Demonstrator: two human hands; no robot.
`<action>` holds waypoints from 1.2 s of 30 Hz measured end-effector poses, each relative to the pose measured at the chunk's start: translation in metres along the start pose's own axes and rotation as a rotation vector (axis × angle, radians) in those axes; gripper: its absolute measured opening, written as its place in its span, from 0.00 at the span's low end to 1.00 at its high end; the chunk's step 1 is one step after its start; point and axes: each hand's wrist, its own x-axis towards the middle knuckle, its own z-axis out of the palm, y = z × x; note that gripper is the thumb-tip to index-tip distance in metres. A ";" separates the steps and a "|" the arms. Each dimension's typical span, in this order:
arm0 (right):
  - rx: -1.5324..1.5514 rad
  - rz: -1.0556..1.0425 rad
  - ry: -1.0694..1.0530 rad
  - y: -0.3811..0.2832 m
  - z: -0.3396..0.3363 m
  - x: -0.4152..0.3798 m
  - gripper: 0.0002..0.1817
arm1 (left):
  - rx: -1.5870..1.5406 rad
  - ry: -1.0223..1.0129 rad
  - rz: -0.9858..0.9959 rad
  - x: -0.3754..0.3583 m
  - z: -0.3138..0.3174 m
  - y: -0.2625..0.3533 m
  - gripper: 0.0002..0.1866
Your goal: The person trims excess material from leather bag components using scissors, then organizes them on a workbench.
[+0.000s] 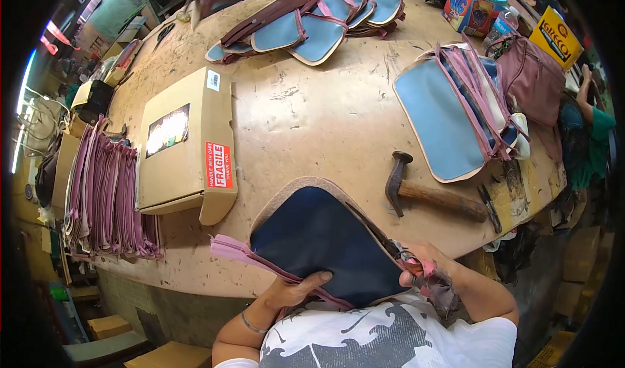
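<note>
A dark navy panel [319, 244] with rounded corners and a tan edge is held close to my body, over the front of the table. My left hand [299, 291] grips its lower left side, thumb on top, where a pink zipper strip [234, 247] runs along the edge and sticks out to the left. My right hand [423, 257] is closed on scissors [392, 247] whose handles are wrapped in reddish cloth. Their blades lie along the panel's upper right edge.
A hammer [436, 198] rests right of the panel, near a stack of light blue panels [436, 120]. More blue panels [319, 36] lie at the back. Left stand a cardboard box [185, 172] and a row of pink-edged pieces [111, 195]. A maroon bag [534, 78] sits far right.
</note>
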 end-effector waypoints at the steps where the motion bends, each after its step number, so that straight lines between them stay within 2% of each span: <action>1: -0.069 -0.044 -0.001 -0.001 -0.001 0.001 0.14 | 0.036 -0.019 0.015 0.000 -0.003 -0.002 0.19; 5: -0.150 -0.119 -0.007 0.002 -0.002 0.002 0.15 | 0.076 -0.044 0.012 0.001 -0.006 -0.006 0.21; 8: 0.065 -0.044 0.005 0.016 0.000 0.002 0.14 | 0.005 -0.033 -0.052 0.001 -0.005 -0.007 0.21; 11: -0.069 -0.113 -0.003 0.011 -0.001 0.001 0.13 | -0.098 -0.002 -0.054 0.001 -0.002 -0.009 0.19; 15: -0.043 -0.129 0.002 0.007 -0.001 0.001 0.12 | -0.100 0.003 -0.069 0.001 -0.002 -0.009 0.18; 20: -0.207 -0.264 0.008 0.009 -0.003 0.003 0.15 | -0.152 0.018 -0.137 0.001 -0.002 -0.010 0.18; 23: -0.120 -0.097 -0.001 0.004 -0.003 0.001 0.15 | -0.063 0.048 -0.159 0.002 0.001 -0.002 0.18; 26: -0.222 -0.138 0.001 0.006 -0.005 0.001 0.14 | -0.055 -0.001 -0.085 0.004 -0.001 -0.003 0.19; 29: -0.191 -0.169 0.006 0.008 -0.005 0.001 0.12 | 0.183 -0.014 0.044 0.003 0.000 0.012 0.25; 32: -0.302 -0.327 0.030 0.019 -0.007 0.004 0.12 | -0.432 0.160 0.278 0.010 -0.015 -0.014 0.33; 34: -0.182 -0.218 0.026 0.024 -0.005 0.004 0.12 | -0.511 0.291 0.469 0.027 -0.010 0.025 0.38; 36: -0.152 -0.181 0.026 0.024 -0.005 0.004 0.12 | -0.248 0.272 0.625 0.038 -0.032 0.047 0.38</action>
